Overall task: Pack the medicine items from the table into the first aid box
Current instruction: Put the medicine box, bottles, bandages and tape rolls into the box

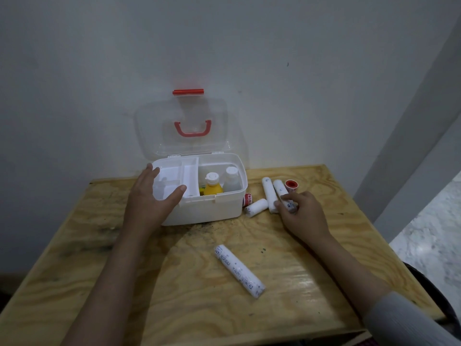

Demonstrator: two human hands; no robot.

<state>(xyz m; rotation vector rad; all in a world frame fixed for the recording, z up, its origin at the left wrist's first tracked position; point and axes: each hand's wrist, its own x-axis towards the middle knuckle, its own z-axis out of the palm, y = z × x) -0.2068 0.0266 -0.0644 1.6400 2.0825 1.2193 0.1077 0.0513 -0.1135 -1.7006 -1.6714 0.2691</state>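
Lying on a plywood table (149,308) are four white paper-wrapped bandage rolls. One long roll (239,270) rests alone near the front, well apart from both hands. Three more sit in a cluster just right of the first aid box (199,208): a short roll (256,207) nearest the box, a longer middle roll (270,194), and a right-hand roll (280,189). One small red-and-white tape spool (290,185) stands behind the cluster, and another red-and-white item (247,199) lies against the box's right side, partly hidden.

Pinching the near end of the right-hand roll, the right hand (303,213) has its fingers curled around it, and its thumb touches the middle roll's near end. Spread with straight fingers, the left hand (152,196) rests on the box's front left rim.

Open, the box has its clear lid (182,126), with a red handle, leaning back on the wall. Inside, a white divided tray (174,176) fills the left half; the right half holds two bottles, one yellow bottle (212,187) and one clear bottle (232,179), both upright with white caps.
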